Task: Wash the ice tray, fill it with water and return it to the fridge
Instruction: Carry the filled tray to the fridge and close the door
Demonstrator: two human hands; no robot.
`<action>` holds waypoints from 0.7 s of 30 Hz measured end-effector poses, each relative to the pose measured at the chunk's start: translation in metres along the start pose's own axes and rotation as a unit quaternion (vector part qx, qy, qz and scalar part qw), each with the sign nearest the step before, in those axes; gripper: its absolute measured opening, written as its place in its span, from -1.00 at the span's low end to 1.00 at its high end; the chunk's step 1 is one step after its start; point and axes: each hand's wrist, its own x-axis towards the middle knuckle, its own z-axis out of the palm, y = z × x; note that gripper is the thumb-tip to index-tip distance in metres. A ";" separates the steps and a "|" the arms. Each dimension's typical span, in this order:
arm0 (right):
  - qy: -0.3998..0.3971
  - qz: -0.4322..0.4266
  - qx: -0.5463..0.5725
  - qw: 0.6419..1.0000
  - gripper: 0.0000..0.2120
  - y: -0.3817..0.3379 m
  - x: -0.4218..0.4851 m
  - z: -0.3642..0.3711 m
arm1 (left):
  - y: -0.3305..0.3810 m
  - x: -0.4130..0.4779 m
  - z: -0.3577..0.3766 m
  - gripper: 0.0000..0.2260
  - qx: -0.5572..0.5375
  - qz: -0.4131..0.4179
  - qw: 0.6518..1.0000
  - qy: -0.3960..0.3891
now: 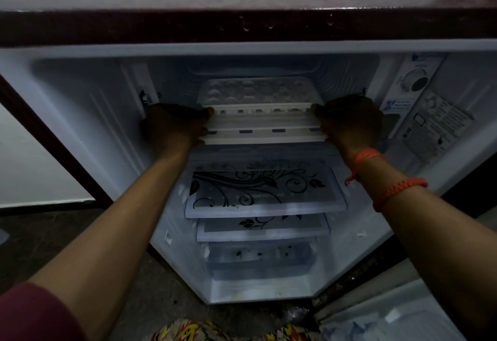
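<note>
The fridge (242, 27) stands open in dim light, its dark maroon top just above the white liner, and a person reaches into it with both arms stretched out. The ice tray (258, 90) lies flat in the uppermost compartment, pushed towards the back wall, its rows of rounded cells faintly visible from above. Its front rim sits right over a white ribbed panel (263, 126) with small blue marks, and I cannot tell whether the two are joined. The left hand (172, 125) clasps the left end there, thumb laid on the front corner of the tray and fingertips curled in at the panel's lower edge. The right hand (352, 122) grasps the right end the same way, so the tray is held between the two hands. Two orange thread bands (398, 191) circle the right wrist, and a maroon sleeve (32, 311) covers the left upper arm. Below the hands is a glass shelf (265, 192) printed with black leaves and scrolls, a second patterned shelf (263, 229) beneath it, and a clear drawer (261, 260) at the bottom. On the right inner wall are a round control dial (415, 81) and a printed label (435, 125), too blurred to read. A patterned cloth (188, 330) shows at the bottom edge, over a dark floor (40, 233)
</note>
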 end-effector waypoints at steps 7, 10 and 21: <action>0.031 0.016 -0.087 0.996 -0.43 -0.003 0.002 0.005 | 0.001 -0.007 0.003 -0.71 0.002 0.026 0.998 0.049; 0.038 0.016 -0.099 0.994 -0.45 -0.004 0.003 0.004 | 0.002 -0.008 0.005 -0.70 0.024 0.032 0.997 0.067; 0.019 -0.070 -0.108 0.991 -0.61 0.006 -0.009 -0.005 | 0.001 -0.012 -0.001 -0.76 0.028 0.047 0.997 0.049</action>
